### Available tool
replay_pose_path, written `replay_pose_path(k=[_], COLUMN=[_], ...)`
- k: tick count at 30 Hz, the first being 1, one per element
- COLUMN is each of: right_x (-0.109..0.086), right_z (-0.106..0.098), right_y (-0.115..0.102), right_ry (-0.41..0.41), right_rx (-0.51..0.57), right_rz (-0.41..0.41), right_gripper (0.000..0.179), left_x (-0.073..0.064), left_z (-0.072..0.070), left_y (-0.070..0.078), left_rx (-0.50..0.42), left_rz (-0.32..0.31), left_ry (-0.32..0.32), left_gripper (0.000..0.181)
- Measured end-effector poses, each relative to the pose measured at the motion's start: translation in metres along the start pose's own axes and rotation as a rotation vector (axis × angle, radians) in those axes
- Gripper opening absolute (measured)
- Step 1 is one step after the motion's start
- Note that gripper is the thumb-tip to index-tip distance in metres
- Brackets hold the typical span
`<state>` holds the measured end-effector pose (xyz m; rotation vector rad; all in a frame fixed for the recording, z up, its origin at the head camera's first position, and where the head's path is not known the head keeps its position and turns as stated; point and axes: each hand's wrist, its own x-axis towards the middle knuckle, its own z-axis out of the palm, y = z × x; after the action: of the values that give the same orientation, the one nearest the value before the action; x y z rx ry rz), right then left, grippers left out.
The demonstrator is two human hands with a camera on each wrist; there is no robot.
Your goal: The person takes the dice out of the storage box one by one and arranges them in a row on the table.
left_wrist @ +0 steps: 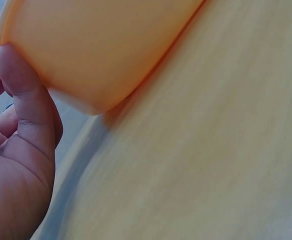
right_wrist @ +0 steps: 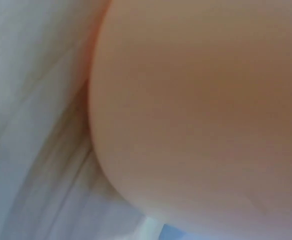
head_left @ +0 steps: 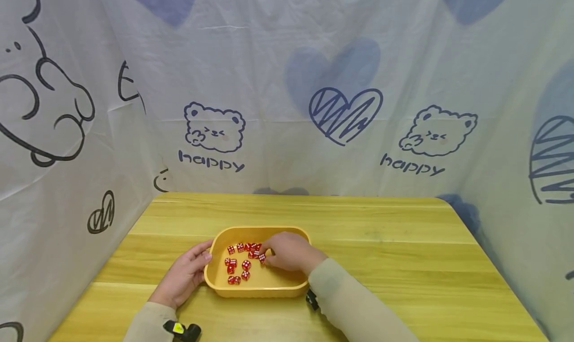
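Note:
A yellow plastic basin with rounded corners stands on the table, with several red dice with white pips scattered over its floor, mostly in the left half. My left hand grips the basin's left end, thumb at the rim and fingers outside. In the left wrist view, that thumb presses against the basin wall. Reaching over the right side, my right hand is inside the basin and pinches a red die between thumb and fingertips, beside a cluster of other dice.
The wood-grain table extends to the right and behind the basin. A pale cloth printed with hearts and bears hangs around the back and sides. The basin's outer wall fills most of the right wrist view, where the right hand is hidden.

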<state>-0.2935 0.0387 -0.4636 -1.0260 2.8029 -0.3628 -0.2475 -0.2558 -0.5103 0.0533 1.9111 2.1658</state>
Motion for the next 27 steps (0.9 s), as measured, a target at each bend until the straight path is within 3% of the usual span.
replay_pose_path(k=[7, 15, 27], right_x=[-0.005, -0.015, -0.035], right_z=[-0.006, -0.012, -0.028], right_y=[0.002, 0.01, 0.027], right_ry=[0.05, 0.102, 0.192], right_rx=[0.024, 0.064, 0.146], right_rz=[-0.015, 0.036, 0.041], right_gripper=[0.022, 0.025, 0.019], left_x=[0.0, -0.001, -0.002], left_z=[0.0, 0.0, 0.0], left_y=[0.0, 0.001, 0.002], left_rx=[-0.004, 0.003, 0.008], left_rz=[0.0, -0.005, -0.008], left_ry=[0.002, -0.001, -0.012], left_gripper=[0.059, 0.06, 0.061])
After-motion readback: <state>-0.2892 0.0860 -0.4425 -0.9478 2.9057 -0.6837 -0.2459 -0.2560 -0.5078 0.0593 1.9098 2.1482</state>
